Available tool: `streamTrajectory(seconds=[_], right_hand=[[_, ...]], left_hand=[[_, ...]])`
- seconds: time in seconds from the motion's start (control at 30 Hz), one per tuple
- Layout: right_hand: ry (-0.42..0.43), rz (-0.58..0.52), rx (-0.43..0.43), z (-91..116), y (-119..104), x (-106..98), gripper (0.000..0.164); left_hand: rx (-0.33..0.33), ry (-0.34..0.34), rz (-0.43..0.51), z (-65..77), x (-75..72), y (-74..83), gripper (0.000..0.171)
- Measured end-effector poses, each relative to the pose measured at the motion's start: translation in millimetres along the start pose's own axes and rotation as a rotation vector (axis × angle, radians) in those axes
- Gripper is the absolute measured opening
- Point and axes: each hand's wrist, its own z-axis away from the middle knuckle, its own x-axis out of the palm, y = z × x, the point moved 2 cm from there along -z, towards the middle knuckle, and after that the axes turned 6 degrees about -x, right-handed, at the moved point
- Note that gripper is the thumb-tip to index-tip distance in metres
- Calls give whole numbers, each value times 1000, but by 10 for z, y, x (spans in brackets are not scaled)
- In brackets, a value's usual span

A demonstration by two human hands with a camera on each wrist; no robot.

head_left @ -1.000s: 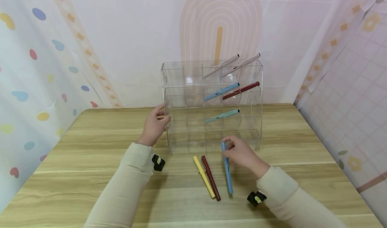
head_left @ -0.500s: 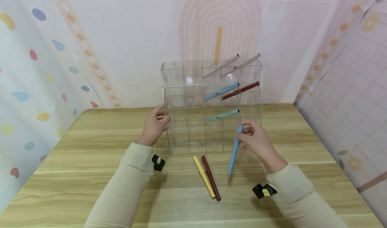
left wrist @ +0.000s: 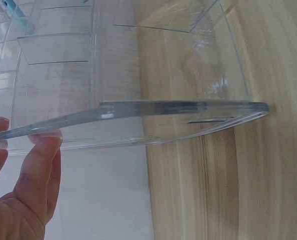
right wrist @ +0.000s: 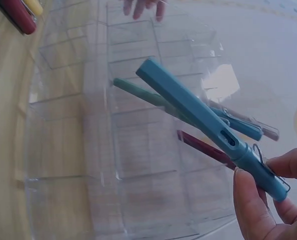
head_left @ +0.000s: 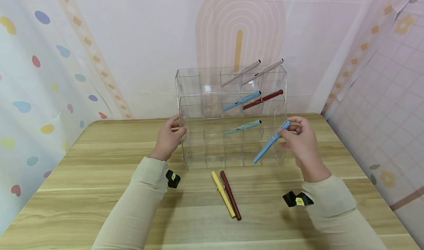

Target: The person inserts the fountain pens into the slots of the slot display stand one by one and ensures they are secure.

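My right hand (head_left: 301, 139) pinches a blue pen (head_left: 271, 141) near its clip end, tilted with the other end down and to the left. The pen (right wrist: 188, 110) is in front of the lower right part of a clear acrylic display rack (head_left: 214, 161). At the rack's left side, my left hand (head_left: 169, 137) grips the upright side panel, thumb and fingers (left wrist: 38, 170) on either face of it. Leaning in the rack are a green pen (head_left: 243, 127), another blue pen (head_left: 241, 101), a dark red pen (head_left: 263, 99) and two pale pinkish pens (head_left: 241, 73).
A yellow pen (head_left: 223, 194) and a second dark red pen (head_left: 230, 194) lie side by side on the wooden table (head_left: 109, 161) in front of the rack. A patterned cloth (head_left: 139, 40) hangs behind and at both sides.
My right hand has lifted the blue pen off the table and carried it up and to the right, tilting it. The left hand has stayed at the rack's side.
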Motion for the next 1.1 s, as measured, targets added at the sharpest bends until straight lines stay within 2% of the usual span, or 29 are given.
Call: streamTrajectory(seconds=[0.2,0.43,0.67,0.83,1.1], right_hand=[[148,-92,-45,-48,-67,-62,33],[305,-258,-164,-78,-71,-76,33],[368,-335,-198,-119,-47,-22,33],[407,-329,-211,-169,9,62,32],[420,-345,-225,-208,132,193,31]], left_hand=[[-11,-7,6,5,-3,2,58],[-13,0,4,5,-3,1,58],[-16,-2,0,3,-2,3,58],[-16,-4,-4,-1,-6,-2,58],[-12,-7,0,-3,-7,-2,59]])
